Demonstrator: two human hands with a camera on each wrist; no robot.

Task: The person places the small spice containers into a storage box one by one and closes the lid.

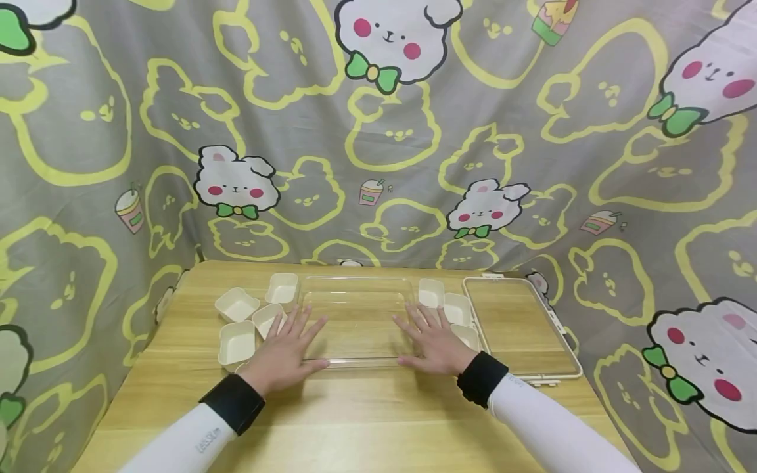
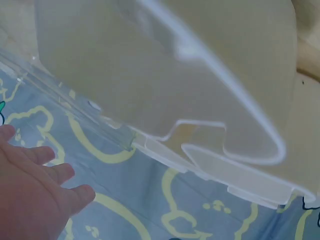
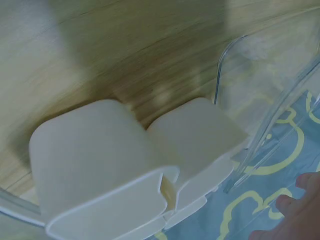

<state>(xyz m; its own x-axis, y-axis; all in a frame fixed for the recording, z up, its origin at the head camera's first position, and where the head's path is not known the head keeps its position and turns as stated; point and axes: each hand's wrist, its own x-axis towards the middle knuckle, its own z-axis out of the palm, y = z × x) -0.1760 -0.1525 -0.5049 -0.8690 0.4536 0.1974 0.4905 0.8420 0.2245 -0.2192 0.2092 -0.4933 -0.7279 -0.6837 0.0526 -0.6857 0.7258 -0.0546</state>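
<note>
A clear rectangular box (image 1: 355,362) sits mid-table between the two hands. My left hand (image 1: 282,351) is at its left side, fingers spread and straight, thumb by the near edge. My right hand (image 1: 439,345) mirrors it at the right side, fingers also spread. Whether the palms press on the box walls is hard to tell. Beside the left hand stand several small cream cups (image 1: 238,345), one looming large in the left wrist view (image 2: 150,75). Near the right hand are more cream cups (image 1: 432,293), two of them close up in the right wrist view (image 3: 100,155).
On the right of the table lies a clear lid (image 1: 520,328) with a cream frame and side clips. A patterned grey curtain (image 1: 319,223) hangs behind and at both sides of the wooden table (image 1: 378,420).
</note>
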